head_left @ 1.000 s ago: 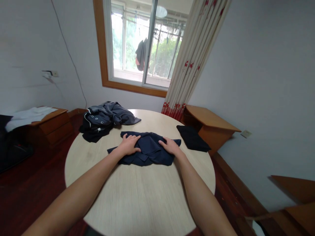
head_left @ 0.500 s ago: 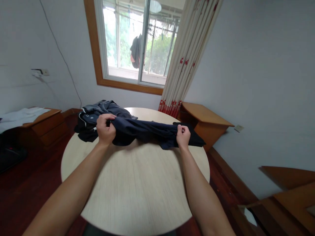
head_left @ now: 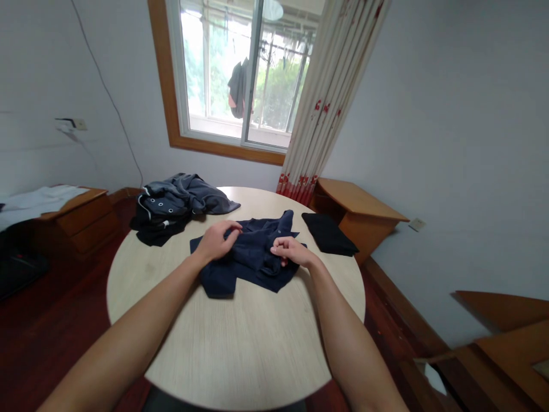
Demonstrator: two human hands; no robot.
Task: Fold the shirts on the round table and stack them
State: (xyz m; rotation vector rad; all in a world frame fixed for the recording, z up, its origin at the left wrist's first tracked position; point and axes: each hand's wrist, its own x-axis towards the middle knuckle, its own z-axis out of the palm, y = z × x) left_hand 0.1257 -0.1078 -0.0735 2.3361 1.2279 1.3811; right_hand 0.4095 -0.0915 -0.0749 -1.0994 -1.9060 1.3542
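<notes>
Lying rumpled on the round, pale wood-grain table (head_left: 240, 343), between a grey-and-black heap of clothing (head_left: 184, 197) and a flat black cloth (head_left: 329, 233), the dark navy fabric garment (head_left: 253, 252) sat beneath the bare left hand (head_left: 217, 240) and bare right hand (head_left: 294, 250), fingers curled, each grip's hold impossible to tell.

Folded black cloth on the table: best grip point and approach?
Probably the near edge of the folded black cloth, pinched by the right hand from the near side. It lies flat on the table with that edge facing the camera; the navy garment sits to its left.
</notes>
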